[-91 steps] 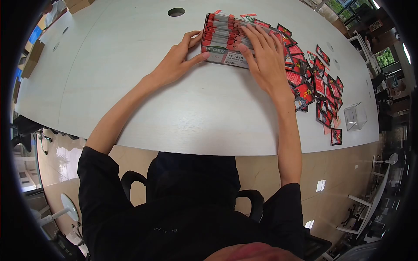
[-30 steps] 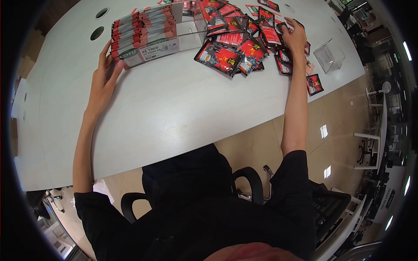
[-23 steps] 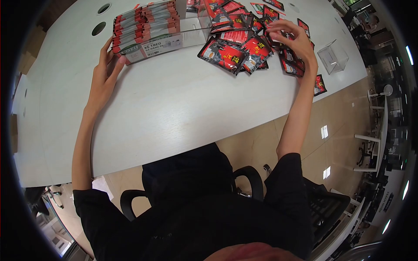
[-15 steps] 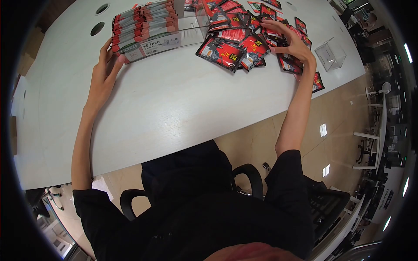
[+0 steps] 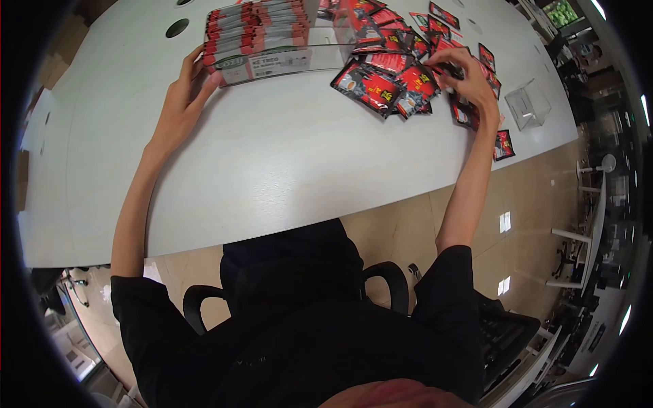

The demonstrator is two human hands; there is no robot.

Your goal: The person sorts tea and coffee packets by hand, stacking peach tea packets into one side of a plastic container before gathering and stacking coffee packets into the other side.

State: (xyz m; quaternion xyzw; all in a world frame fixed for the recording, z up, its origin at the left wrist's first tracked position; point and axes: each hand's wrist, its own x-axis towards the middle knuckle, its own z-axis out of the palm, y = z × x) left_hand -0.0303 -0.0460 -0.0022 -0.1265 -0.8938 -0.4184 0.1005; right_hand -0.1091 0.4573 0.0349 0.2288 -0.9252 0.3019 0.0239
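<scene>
My left hand (image 5: 185, 98) grips the left end of a clear plastic box (image 5: 333, 60), thumb at its front corner and fingers round the side. Rows of red and silver sachets (image 5: 255, 30) stand packed in the box's left part, behind a printed label (image 5: 272, 63). To the right, red and black sachets (image 5: 371, 88) lie in a loose, overlapping pile. At the pile's right side my right hand (image 5: 473, 85) has its fingers and thumb curled round a sachet, which the hand partly covers.
A small clear plastic container (image 5: 528, 105) stands near the right end of the white table (image 5: 272, 163). One sachet (image 5: 503, 145) lies by the table's front edge. Round holes (image 5: 177, 28) pierce the tabletop at the back left. A black office chair (image 5: 388, 289) is below.
My right hand's fingers have drawn in toward the thumb over the sachets. My left hand stays on the box. The whole view has shifted, with the table's things now further right.
</scene>
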